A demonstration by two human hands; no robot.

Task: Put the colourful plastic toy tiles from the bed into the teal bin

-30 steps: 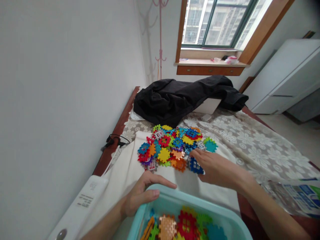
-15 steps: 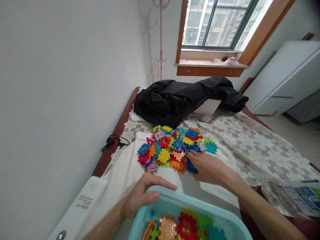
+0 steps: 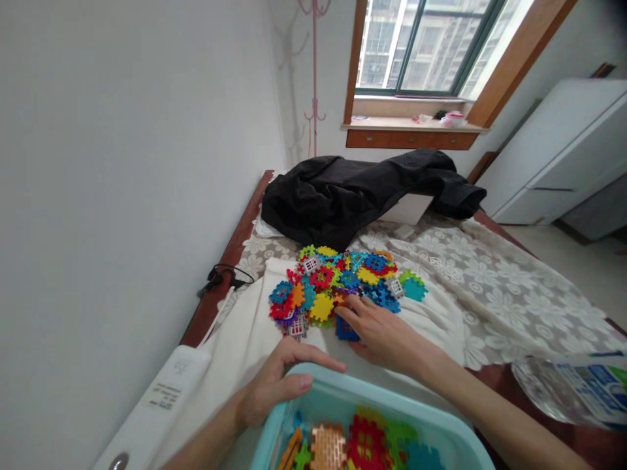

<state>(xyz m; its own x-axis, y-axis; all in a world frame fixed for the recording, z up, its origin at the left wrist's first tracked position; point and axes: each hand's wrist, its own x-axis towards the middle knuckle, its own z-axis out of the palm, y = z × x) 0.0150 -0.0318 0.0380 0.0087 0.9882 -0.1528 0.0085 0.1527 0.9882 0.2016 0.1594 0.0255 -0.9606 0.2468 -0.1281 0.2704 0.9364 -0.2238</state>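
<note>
- Left hand [image 3: 274,377] clasps the tub [image 3: 392,393] at its ten o'clock corner, thumb over the rim, presumably to steady it.
- Right hand [image 3: 379,331], at twelve o'clock beyond the tub, grips a blue piece [image 3: 347,328] between fingers and thumb, seemingly for control.
- Colourful pieces [image 3: 322,305] lie heaped towards eleven o'clock on white cloth [image 3: 255,320], probably for easy reach.

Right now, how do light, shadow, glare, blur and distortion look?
Head view: the window is brightest, washing out what's outside; the rack casts a soft shadow on the wall. Head view: the brick tile in the bin catches glare; the bottle looks soft. Head view: the frame slants, perhaps lens stretch; the top right corner darkens.
</note>
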